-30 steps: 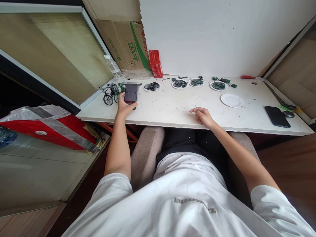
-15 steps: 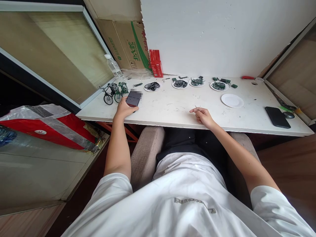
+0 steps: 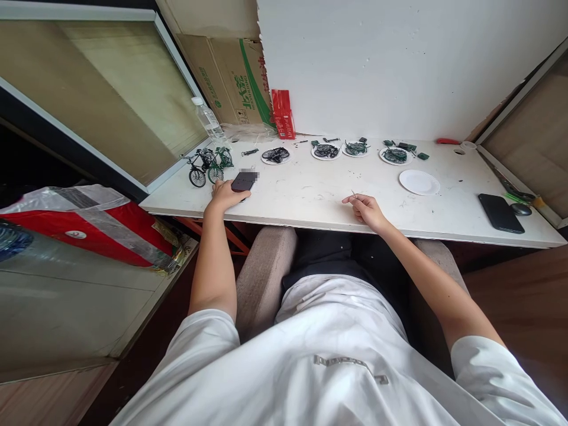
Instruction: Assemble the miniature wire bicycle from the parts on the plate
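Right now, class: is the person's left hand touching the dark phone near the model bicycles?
Touching. The head view shows the left hand with its fingers on the phone, which lies flat.

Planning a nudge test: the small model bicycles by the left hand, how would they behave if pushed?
The model bicycles stand upright on thin wheels, so a sideways push would probably tip them, while an endwise one may roll them. Their frames look thin and spindly, so likely light and fragile. The left hand beside them rests on a phone.

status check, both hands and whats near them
Left hand on phone, flat on table. Right hand pinching thin metal pin. Model bicycles beside phone.
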Available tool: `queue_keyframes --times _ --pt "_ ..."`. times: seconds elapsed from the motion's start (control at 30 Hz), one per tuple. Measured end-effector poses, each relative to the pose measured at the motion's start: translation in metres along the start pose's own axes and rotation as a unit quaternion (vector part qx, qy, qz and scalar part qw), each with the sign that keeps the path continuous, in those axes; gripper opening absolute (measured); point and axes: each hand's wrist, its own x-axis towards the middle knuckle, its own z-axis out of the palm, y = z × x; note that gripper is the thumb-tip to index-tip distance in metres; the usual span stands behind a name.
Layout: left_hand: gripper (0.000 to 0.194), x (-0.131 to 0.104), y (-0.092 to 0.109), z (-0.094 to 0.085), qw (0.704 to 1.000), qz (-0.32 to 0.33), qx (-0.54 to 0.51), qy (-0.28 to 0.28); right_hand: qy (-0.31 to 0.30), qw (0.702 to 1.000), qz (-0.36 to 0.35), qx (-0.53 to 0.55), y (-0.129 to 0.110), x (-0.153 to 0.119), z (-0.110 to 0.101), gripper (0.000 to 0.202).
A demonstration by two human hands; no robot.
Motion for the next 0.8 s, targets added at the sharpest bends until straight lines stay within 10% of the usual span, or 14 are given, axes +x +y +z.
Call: queue_keyframes --times 0.67,0.8 --pt "0.061 0.0 0.019 -0.004 1.0 -0.019 0.022 0.003 0.013 0.999 -0.024 -0.041 0.002 0.001 0.0 0.058" --pt "0.065 -0.002 0.043 0.006 0.998 0.062 0.001 0.006 0.023 0.996 -0.055 -0.063 0.004 0.001 0.0 0.051"
